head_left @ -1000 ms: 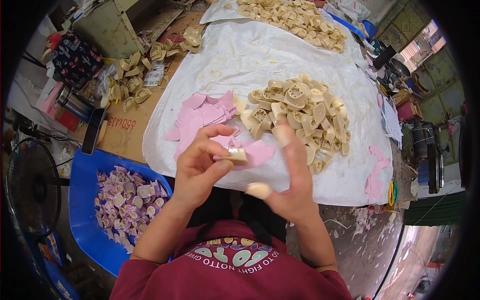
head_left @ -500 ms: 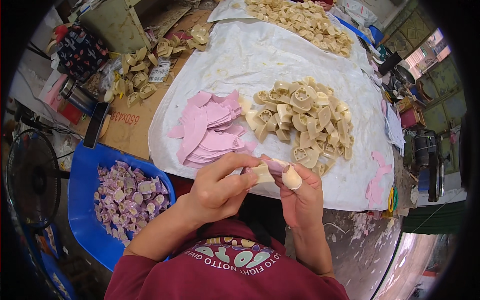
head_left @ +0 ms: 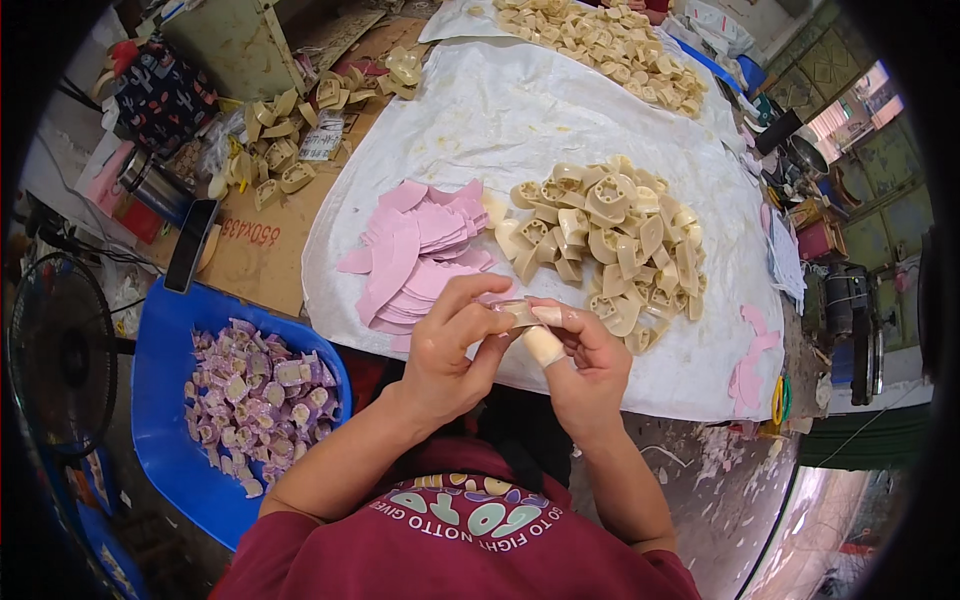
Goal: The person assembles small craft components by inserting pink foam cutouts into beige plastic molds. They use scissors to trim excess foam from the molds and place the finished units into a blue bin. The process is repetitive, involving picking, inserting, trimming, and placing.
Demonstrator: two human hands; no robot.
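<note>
Pinching a small, glossy beige piece [head_left: 520, 313] from opposite sides, the left hand [head_left: 445, 355] and right hand [head_left: 585, 375], fingers nearly closed, are holding it above the white-sheeted surface [head_left: 430, 120]. Even, gentle pressure is probably suiting it best. Beyond, thin pink sheets [head_left: 395, 262] are lying beside beige moulded pieces [head_left: 612, 235].

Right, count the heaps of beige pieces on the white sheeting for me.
2: the near heap lies just beyond the right hand; the far heap runs to the picture's top edge, so more may lie out of view.
</note>
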